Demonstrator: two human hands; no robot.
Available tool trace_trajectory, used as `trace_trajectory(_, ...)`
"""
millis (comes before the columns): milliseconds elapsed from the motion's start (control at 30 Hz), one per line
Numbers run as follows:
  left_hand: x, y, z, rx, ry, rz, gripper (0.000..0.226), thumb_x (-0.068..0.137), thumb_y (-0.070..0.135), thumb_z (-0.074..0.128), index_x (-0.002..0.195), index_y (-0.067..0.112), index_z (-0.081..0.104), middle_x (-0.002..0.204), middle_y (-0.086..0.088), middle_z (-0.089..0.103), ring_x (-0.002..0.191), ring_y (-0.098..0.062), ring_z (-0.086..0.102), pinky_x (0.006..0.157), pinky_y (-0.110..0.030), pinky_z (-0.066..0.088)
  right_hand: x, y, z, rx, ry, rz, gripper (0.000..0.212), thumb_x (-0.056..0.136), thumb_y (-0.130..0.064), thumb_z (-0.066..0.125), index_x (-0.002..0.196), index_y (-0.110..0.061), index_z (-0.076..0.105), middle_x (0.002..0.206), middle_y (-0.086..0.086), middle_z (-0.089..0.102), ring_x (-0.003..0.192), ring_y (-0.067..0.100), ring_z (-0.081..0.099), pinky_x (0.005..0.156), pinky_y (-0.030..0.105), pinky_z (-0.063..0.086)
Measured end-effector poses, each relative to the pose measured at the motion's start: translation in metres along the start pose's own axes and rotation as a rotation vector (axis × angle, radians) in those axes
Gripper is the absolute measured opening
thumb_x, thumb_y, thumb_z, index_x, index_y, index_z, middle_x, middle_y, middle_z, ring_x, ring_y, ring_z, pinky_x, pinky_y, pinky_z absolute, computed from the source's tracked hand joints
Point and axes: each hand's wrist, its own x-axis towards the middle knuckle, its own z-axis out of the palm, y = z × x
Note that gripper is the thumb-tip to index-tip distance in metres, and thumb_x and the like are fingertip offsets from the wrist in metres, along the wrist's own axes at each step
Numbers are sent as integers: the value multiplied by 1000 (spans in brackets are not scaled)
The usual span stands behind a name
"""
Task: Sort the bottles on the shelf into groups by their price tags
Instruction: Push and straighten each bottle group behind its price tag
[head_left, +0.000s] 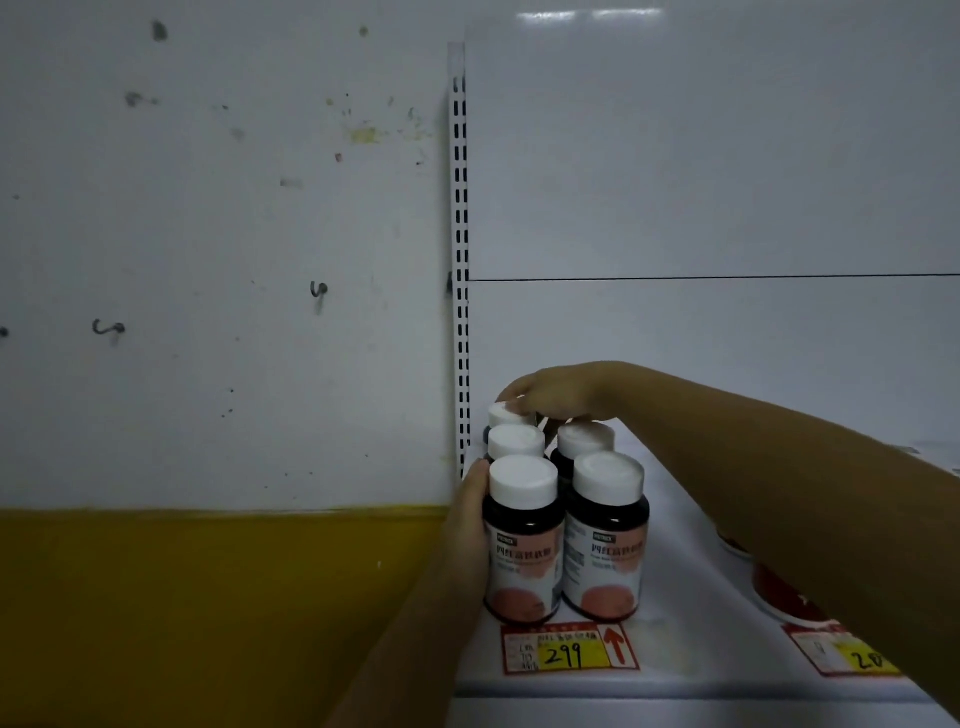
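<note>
Several dark bottles with white caps and pink-white labels stand in two rows at the left end of a white shelf (675, 545). The front left bottle (523, 540) and the front right bottle (605, 540) stand above a red and yellow price tag reading 299 (569, 652). My left hand (470, 512) rests flat against the left side of the front left bottle. My right hand (550, 392) reaches over the rows, fingers on the cap of the rearmost left bottle (506, 414). A second price tag (857, 657) is partly hidden by my right forearm.
A slotted white upright (460, 260) marks the shelf's left edge, with a stained white and yellow wall (208, 364) beyond. Red-labelled items (779, 592) lie on the shelf under my right arm, mostly hidden. The white back panel (727, 338) closes the shelf behind.
</note>
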Motion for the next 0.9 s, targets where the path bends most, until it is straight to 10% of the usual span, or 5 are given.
trace_trajectory(200, -25, 26, 18, -181, 109, 185, 37, 98, 40, 29, 92, 29, 64, 64, 7, 74, 51, 1, 68, 43, -17, 51, -58, -3, -35, 131, 370, -220, 43, 93, -41, 44, 133, -26, 45, 136, 2, 49, 117, 18, 50, 90, 27, 38)
trace_trajectory(333, -44, 57, 51, -157, 186, 464, 35, 101, 22, 27, 132, 19, 42, 134, 10, 52, 102, 7, 55, 75, -7, 45, -147, 27, -56, 307, 708, -332, 30, 85, -44, 54, 113, -34, 60, 107, -15, 65, 95, -5, 57, 68, 14, 39)
trace_trajectory(533, -57, -2, 163, 189, -35, 571, 34, 86, 32, 55, 113, 51, 46, 113, 49, 51, 104, 28, 44, 81, 2, 31, -203, 118, -22, 397, 1018, -196, 40, 88, -46, 50, 126, -34, 47, 131, -14, 48, 106, -3, 48, 89, 20, 35)
trace_trajectory(767, -4, -63, 209, 167, 48, 131, 71, 77, 70, 36, 140, 39, 34, 145, 3, 44, 126, -22, 47, 106, -49, 35, -191, 196, 26, 816, 837, 32, 63, 87, -63, 27, 144, -37, 18, 155, -8, 21, 139, 17, 23, 110, 40, 19)
trace_trajectory(900, -4, -70, 214, 72, 15, 64, 71, 76, 75, 33, 135, 37, 46, 138, -3, 54, 123, -30, 53, 105, -56, 36, -181, 217, 32, 1040, 637, -54, 63, 88, -66, 20, 140, -33, 35, 147, -5, 39, 131, 14, 39, 111, 39, 27)
